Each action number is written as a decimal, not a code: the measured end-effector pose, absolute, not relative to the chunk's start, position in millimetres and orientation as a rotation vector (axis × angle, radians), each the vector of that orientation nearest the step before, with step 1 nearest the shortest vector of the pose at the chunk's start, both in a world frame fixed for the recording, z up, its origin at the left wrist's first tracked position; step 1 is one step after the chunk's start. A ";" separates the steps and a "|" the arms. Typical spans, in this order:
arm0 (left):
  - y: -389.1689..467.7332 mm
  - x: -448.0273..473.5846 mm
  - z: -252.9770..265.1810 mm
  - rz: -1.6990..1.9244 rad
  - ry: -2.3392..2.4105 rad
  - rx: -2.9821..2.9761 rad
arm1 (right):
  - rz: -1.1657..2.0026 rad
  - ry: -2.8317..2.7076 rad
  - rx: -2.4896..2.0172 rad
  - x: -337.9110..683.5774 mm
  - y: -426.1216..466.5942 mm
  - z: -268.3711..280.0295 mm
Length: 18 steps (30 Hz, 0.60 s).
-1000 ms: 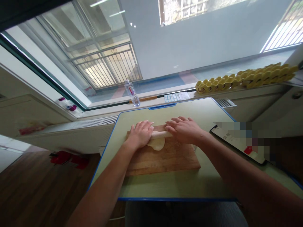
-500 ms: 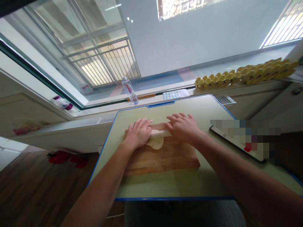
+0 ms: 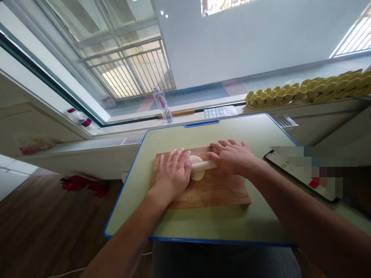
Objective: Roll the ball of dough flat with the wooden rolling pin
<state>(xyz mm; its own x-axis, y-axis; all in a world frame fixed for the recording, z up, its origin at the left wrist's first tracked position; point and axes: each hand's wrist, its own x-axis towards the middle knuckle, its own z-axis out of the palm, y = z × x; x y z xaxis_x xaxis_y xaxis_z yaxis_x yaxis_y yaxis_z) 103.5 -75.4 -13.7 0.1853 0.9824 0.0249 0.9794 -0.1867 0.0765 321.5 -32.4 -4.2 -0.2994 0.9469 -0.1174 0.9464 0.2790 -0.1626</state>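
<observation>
Two bare hands are at work on a brown wooden board [image 3: 214, 193], which lies flat on a pale green desk [image 3: 203, 226] with a blue edge. A thin, white rolling pin [image 3: 203, 166] lies across a small, flat piece of dough [image 3: 198, 176] on the board. The dough is roundish, and it peeks out on both sides of the pin — on the far side and on the near side.

The left hand [image 3: 174, 170] lies on one end of the pin, and the right hand [image 3: 232, 156] lies on the other end. Both hands are open, with the palms down and the fingers stretched out over the far side, not curled tight. The hands hide the ends of the pin.

A phone [image 3: 285, 166] lies on the desk near the right arm, and part of it is blurred into squares. Past the desk, by the big window, a clear bottle [image 3: 163, 106] stands on the sill — and a long, bumpy yellow thing [image 3: 307, 92] sits farther to the right
</observation>
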 end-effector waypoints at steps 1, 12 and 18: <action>-80.1 103.3 -14.2 0.114 1.973 2.390 | 0.305 -2.508 -1.864 320.5 -32.7 -4.5; -9.5 98.4 -11.0 -0.068 1.860 2.315 | 0.112 -2.212 -1.932 313.2 -24.5 -15.3; 2.3 97.3 -10.8 -0.107 1.819 2.233 | 0.103 -2.305 -1.915 316.9 -24.6 -12.6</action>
<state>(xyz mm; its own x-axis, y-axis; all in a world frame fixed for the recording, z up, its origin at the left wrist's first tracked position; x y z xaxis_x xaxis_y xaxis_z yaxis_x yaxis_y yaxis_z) 97.3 2.3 -10.8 0.2140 0.9520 -0.2190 0.9711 -0.1831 0.1530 316.9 -24.6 -12.6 -0.1779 0.9818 0.0660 0.9720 0.1858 -0.1436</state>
